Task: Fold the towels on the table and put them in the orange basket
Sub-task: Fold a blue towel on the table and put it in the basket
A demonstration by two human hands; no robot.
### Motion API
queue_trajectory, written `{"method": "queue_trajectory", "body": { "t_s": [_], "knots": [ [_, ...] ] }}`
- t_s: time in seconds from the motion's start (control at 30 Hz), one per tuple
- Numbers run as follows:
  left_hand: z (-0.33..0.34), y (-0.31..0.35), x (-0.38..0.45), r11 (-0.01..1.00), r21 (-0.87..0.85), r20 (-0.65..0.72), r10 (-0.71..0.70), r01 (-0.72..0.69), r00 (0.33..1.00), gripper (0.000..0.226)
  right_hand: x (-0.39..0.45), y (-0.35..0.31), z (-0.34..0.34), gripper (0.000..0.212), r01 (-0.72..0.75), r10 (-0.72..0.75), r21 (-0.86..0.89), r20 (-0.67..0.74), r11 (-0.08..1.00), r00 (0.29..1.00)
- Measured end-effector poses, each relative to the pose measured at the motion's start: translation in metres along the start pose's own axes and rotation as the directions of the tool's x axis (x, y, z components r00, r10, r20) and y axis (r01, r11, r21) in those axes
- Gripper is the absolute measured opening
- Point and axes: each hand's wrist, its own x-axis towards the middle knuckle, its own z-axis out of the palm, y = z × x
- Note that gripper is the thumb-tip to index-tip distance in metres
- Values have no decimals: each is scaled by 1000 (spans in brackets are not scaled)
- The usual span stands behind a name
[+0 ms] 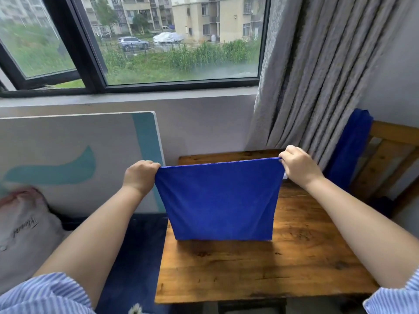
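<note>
Blue towel: a blue, soft-pile cloth towel point(217, 200) hangs upright above the wooden table, stretched flat between both hands; its lower edge meets or nearly meets the tabletop, and which of the two cannot be told.
Left hand: the left hand point(140, 175) pinches the towel's upper left corner, fingers curled over the top edge.
Right hand: the right hand point(297, 166) pinches the upper right corner in the same way, thumb and fingers closed on the hem.
Fold state: the towel may already be doubled along its bottom edge, but separate layers cannot be made out, so the fold count is unconfirmed.
Table: a brown, rectangular wooden table point(260, 268) stands directly beneath the towel; no other towel lies on its visible surface.
Second towel: a second blue cloth point(349, 150) is draped over the wooden chair point(390, 155) at the right, just beside the table.
Orange basket: not in view.
Surroundings: a grey pleated curtain point(317, 75) and a black-framed window point(158, 41) stand behind the table.
Progress: judged early to middle; this towel needs further folding and placing in the basket, and the draped cloth probably remains to be handled.
</note>
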Motion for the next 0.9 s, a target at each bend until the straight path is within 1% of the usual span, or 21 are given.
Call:
{"method": "queue_trajectory", "body": {
  "t_s": [0.07,0.13,0.23,0.3,0.37,0.47,0.57,0.7,0.8,0.9],
  "knots": [
    [4,-1,5,1000,-2,7,-5,5,1000,27,3,-2,6,21,-33,33,-23,0,999,999],
    [10,2,14,999,-50,13,-12,12,1000,26,10,-3,12,21,-98,99,-47,5,994,995],
    [17,7,37,967,-239,-9,-91,86,996,28,31,-2,23,20,-214,215,-29,24,976,976],
    [20,11,57,924,-359,-41,-159,134,986,31,52,-1,31,20,-288,287,26,15,957,958],
    [19,16,79,879,-445,-66,-224,172,972,33,77,2,37,21,-336,340,104,-14,936,940],
    [12,19,109,837,-518,-117,-277,179,954,32,106,6,40,22,-338,372,226,-128,914,919],
    [12,14,132,838,-516,-162,-297,176,941,31,125,13,45,21,-269,322,242,-215,932,922],
    [33,4,126,854,-484,-134,-286,189,949,25,117,21,63,13,-128,176,219,-217,967,960],
    [59,2,99,895,-404,-15,-216,191,976,21,83,23,80,6,13,15,176,-157,984,987],
    [92,2,56,954,-260,202,-98,150,974,19,35,22,101,14,95,-91,137,-35,986,995]
  ]
}}
